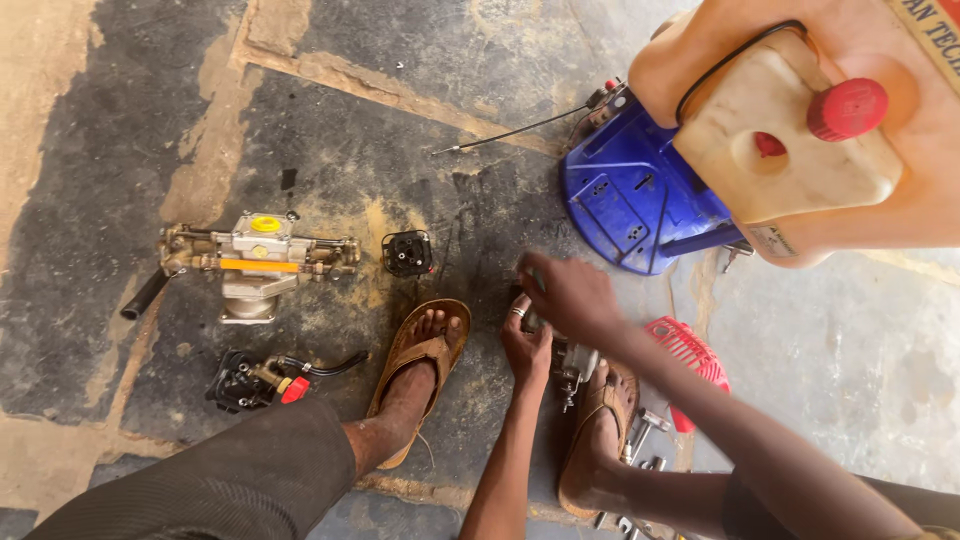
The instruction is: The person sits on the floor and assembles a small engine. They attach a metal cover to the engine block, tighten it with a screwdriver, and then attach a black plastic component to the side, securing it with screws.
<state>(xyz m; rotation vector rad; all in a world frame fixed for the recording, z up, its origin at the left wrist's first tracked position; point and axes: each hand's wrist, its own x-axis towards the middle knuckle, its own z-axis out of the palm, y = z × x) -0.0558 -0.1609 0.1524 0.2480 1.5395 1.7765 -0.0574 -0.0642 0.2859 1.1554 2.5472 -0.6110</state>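
cracked, sandy concrete floor [380, 150]

Illumination: bright, even daylight. Shadows are soft and short, lying close under the parts on the cracked grey concrete floor [400, 150]. Mild glare on the pale orange plastic tank [900, 190]. Focus is sharp centrally; wide-angle stretching distorts the edges.

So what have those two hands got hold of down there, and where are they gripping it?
Both hands are on a small grey metal engine part by the right foot. The left hand grips its left side; the right hand covers its top, so the exact grip is hidden.
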